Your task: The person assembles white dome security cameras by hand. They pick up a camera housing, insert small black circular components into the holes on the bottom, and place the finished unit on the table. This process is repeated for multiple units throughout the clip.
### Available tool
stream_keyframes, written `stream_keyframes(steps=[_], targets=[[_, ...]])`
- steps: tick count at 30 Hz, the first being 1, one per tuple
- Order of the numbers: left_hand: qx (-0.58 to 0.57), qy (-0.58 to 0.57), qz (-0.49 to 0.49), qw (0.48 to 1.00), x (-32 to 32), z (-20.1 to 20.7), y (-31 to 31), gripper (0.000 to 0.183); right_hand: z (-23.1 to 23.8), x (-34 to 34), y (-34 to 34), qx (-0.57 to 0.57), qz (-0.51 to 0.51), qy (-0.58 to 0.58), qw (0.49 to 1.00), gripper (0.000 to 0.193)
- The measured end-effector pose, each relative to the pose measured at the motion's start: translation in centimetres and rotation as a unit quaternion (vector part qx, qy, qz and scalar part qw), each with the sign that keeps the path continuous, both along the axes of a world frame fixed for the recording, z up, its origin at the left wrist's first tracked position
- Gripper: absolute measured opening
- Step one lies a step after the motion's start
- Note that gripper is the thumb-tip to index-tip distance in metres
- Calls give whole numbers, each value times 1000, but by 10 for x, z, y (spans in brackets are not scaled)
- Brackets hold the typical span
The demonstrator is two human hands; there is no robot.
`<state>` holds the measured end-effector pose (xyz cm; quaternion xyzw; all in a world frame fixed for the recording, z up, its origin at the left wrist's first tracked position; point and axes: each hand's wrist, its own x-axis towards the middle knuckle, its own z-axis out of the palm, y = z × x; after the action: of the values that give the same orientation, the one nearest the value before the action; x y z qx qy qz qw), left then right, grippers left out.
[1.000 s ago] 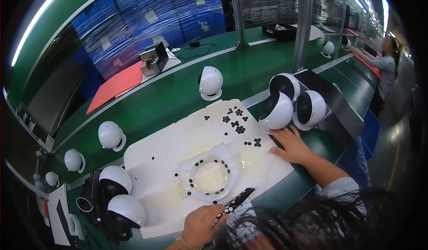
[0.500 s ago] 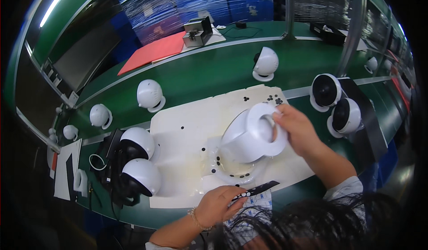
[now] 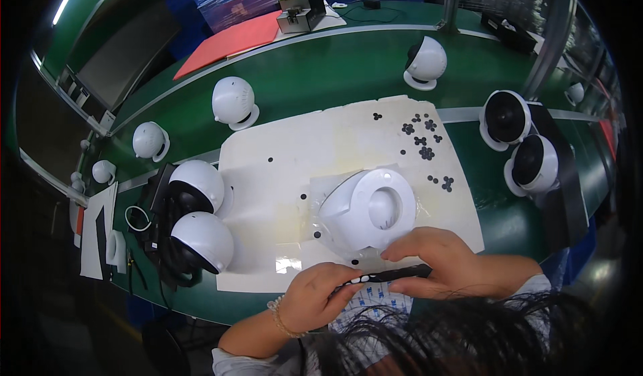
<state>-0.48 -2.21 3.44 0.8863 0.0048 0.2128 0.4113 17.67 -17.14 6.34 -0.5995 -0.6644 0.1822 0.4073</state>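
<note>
My left hand [image 3: 316, 298], with a beaded bracelet at the wrist, pinches the left end of a thin black strip [image 3: 392, 275] with white round spots. The strip's right end lies in the gap between the thumb and fingers of my right hand [image 3: 445, 263], which are apart. Just beyond the hands, a white rounded housing [image 3: 341, 212] lies on its side on clear plastic, its ring-shaped base [image 3: 402, 205] facing up. Small black round pads [image 3: 426, 153] are scattered on the pale sheet [image 3: 268, 228], mostly at its right, several in clusters.
Two white housings with black fronts [image 3: 201, 238] stand at the left beside black cables, two more [image 3: 507, 118] at the right. Others stand on the green rear surface, one [image 3: 427, 61] toward the right. A printed sheet [image 3: 375, 302] lies below the strip. A red sheet [image 3: 228, 44] lies further back.
My right hand has let go of the white housing, now resting on the plastic, and moved down to the strip. The view has shifted, and the strip now appears edge-on.
</note>
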Motion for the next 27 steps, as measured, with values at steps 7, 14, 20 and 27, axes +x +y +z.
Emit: stream_keyframes(steps=[7,14,20,27], targets=[[-56,-26,-66,996,2,2,3,26,-4,-13,4,-119,23,59,991,31],[-37,4,-48,998,1,-6,2,22,-18,-13,8,30,35,-48,998,22],[-17,-20,-15,1000,1,-8,1,17,-25,-12,10,138,55,-103,984,16],[-25,13,15,999,0,1,0,15,-21,-14,9,108,26,-19,994,33]])
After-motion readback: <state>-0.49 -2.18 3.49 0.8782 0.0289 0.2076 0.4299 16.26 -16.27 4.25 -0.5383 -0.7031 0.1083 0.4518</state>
